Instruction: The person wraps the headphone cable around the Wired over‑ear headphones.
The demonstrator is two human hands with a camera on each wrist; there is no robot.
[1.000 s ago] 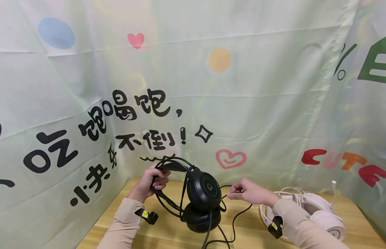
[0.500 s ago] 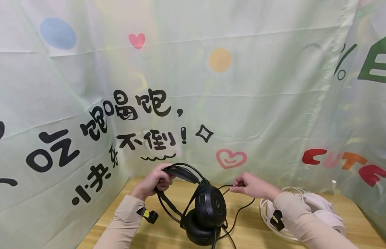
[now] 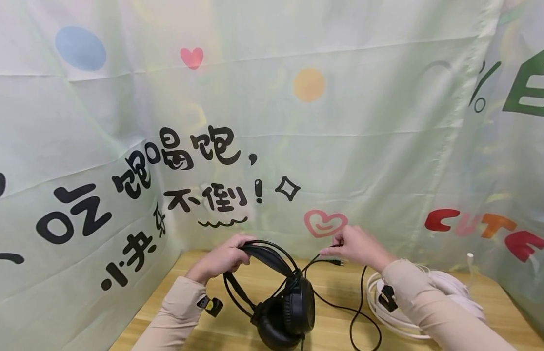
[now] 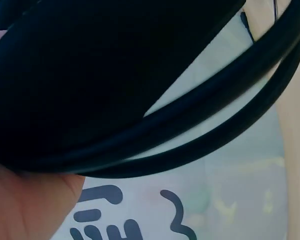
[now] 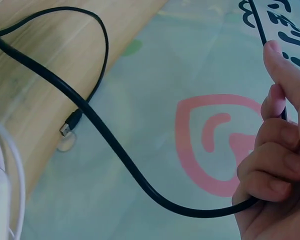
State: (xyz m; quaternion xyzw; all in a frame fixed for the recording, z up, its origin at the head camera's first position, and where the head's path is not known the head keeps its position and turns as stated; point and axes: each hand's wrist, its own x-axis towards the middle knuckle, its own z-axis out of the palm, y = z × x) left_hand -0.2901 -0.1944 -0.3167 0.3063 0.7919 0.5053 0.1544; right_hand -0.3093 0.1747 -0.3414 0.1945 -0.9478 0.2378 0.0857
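Observation:
Black over-ear headphones (image 3: 303, 304) hang tilted above the wooden table in the head view, ear cups lower right. My left hand (image 3: 221, 258) grips their headband at the upper left. In the left wrist view the padded headband (image 4: 90, 85) fills much of the picture, with part of my hand below it. Right of the ear cups, my right hand (image 3: 361, 247) pinches the black headphone cable (image 5: 110, 136) between thumb and finger. In the right wrist view the cable passes through my curled fingers. A black USB plug (image 5: 71, 123) dangles at a cable end near the table's back edge.
White headphones (image 3: 453, 287) with a coiled white cable (image 3: 381, 312) lie at the table's right, partly behind my right sleeve. A printed fabric curtain (image 3: 364, 146) encloses the back and sides of the wooden table (image 3: 166, 312).
My right hand has risen, drawing the cable up, and the USB plug now shows below it. My left hand has moved slightly right with the black headphones, which have turned and lowered.

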